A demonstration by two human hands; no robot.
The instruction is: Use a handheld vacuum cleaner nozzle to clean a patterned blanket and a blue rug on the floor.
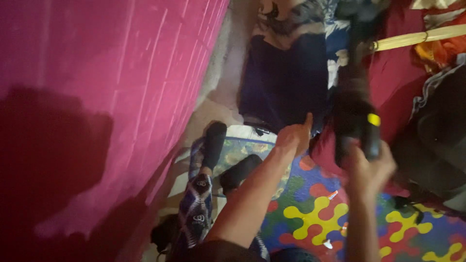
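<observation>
My left hand (292, 135) reaches forward with its fingers loosely curled and the thumb up, close to a dark blue cloth (286, 77) that hangs ahead; it holds nothing. Higher and to the right, my right hand (370, 167) grips a black device with a yellow spot (361, 127), and dark blurred fabric (352, 92) hangs right above it. My legs in patterned trousers and black socks (213, 143) stretch out below the left arm.
A pink painted brick wall (107, 87) fills the left side. A colourful puzzle-pattern mat (315, 213) covers the floor. Red cloth (393, 77), a pale broom-like stick (417, 38) and heaped dark clothes (437, 131) lie at the right.
</observation>
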